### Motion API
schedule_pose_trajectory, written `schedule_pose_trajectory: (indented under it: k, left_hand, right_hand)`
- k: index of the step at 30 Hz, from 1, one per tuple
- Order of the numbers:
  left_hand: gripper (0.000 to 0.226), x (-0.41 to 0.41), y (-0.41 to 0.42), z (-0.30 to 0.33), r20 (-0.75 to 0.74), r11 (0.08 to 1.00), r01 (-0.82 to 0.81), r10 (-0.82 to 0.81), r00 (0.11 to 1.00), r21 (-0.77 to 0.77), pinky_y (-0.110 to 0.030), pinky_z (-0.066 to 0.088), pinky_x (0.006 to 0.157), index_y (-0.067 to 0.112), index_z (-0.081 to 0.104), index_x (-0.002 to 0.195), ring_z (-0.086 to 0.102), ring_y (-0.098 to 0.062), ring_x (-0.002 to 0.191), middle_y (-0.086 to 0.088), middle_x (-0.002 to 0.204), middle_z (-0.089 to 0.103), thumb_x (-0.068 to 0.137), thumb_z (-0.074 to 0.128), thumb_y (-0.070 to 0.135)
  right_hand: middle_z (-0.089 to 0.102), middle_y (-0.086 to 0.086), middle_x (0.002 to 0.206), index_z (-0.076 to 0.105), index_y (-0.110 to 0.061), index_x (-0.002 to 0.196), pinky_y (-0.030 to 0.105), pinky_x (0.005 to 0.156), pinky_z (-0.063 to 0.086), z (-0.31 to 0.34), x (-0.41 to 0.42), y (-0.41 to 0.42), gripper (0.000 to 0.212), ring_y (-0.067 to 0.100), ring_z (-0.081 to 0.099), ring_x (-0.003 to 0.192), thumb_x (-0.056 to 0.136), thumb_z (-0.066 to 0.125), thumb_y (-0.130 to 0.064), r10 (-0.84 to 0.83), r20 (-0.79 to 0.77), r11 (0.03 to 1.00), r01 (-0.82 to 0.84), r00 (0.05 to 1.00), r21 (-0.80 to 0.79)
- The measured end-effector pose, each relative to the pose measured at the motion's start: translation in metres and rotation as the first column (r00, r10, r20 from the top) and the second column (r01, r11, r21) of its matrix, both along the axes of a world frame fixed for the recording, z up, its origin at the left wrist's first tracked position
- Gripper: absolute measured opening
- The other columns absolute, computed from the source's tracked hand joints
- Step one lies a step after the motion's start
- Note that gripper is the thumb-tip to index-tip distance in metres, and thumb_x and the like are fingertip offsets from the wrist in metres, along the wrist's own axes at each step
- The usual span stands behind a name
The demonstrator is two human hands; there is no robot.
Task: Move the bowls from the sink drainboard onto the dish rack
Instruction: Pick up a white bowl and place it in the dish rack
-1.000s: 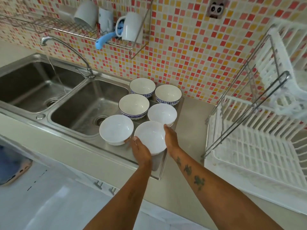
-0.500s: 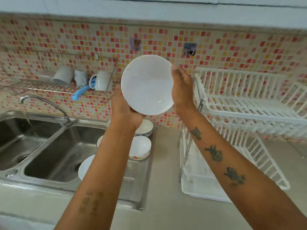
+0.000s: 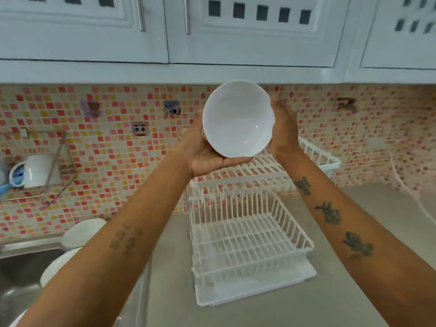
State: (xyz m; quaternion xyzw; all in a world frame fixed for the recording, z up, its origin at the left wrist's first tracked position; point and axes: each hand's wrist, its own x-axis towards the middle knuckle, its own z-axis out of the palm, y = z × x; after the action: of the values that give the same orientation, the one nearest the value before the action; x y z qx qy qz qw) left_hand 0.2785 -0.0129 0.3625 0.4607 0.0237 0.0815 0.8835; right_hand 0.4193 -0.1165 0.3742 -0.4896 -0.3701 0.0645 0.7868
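Observation:
A plain white bowl [image 3: 237,119] is held up high in front of the tiled wall, tilted with its inside facing me. My left hand [image 3: 203,149] cups it from below and the left; my right hand [image 3: 282,128] presses flat against its right side. Directly beneath stands the white two-tier dish rack [image 3: 247,234], both tiers bare. At lower left, parts of two other white bowls [image 3: 82,232] [image 3: 56,265] show on the steel drainboard [image 3: 28,246], partly hidden by my left forearm.
White wall cupboards [image 3: 212,31] hang close above the raised bowl. A wire wall shelf with a white mug [image 3: 35,171] is at the left. Grey countertop [image 3: 377,220] surrounds the rack; a white cord [image 3: 405,185] trails at the right.
Both hands lifted the bowl off the drainboard, raised it and carried it right, over the dish rack. My view swung up and right, so the sink has nearly left the frame.

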Motion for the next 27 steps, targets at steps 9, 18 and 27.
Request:
schedule_pose_trajectory:
  k: [9, 18, 27]
  left_hand:
    - [0.048, 0.119, -0.024, -0.005, -0.031, 0.801, -0.29, 0.358, 0.933, 0.524, -0.039, 0.057, 0.075, 0.029, 0.057, 0.114, 0.065, -0.025, 0.087, -0.008, 0.102, 0.065, 0.093, 0.037, 0.066]
    - [0.07, 0.186, -0.016, -0.045, 0.049, 0.366, -0.275, 0.522, 0.852, 0.889, -0.019, 0.046, 0.053, 0.015, 0.044, 0.129, 0.058, -0.011, 0.081, -0.004, 0.121, 0.053, 0.076, 0.076, 0.049]
    - [0.075, 0.197, -0.018, -0.063, 0.136, 0.075, -0.197, 0.49, 0.861, 0.977, -0.032, 0.056, 0.072, 0.02, 0.045, 0.117, 0.062, -0.022, 0.099, -0.007, 0.126, 0.049, 0.063, 0.084, 0.054]
  right_hand:
    - [0.066, 0.024, 0.106, 0.061, 0.006, 0.106, 0.052, 0.095, 0.05, -0.003, 0.109, -0.035, 0.059, 0.035, 0.064, 0.096, 0.093, 0.034, -0.045, -0.236, -0.006, 0.881, 0.211, 0.972, -0.424]
    - [0.064, 0.01, 0.119, 0.05, -0.014, 0.126, 0.04, 0.091, 0.05, -0.029, 0.162, -0.032, 0.065, 0.028, 0.063, 0.104, 0.084, 0.043, -0.064, -0.056, 0.036, 0.522, 0.06, 0.998, -0.851]
    - [0.056, 0.014, 0.094, 0.045, -0.006, 0.132, 0.037, 0.068, 0.041, -0.049, 0.182, -0.03, 0.055, 0.027, 0.05, 0.081, 0.082, 0.05, -0.029, -0.061, -0.053, 0.57, -0.009, 0.997, -0.822]
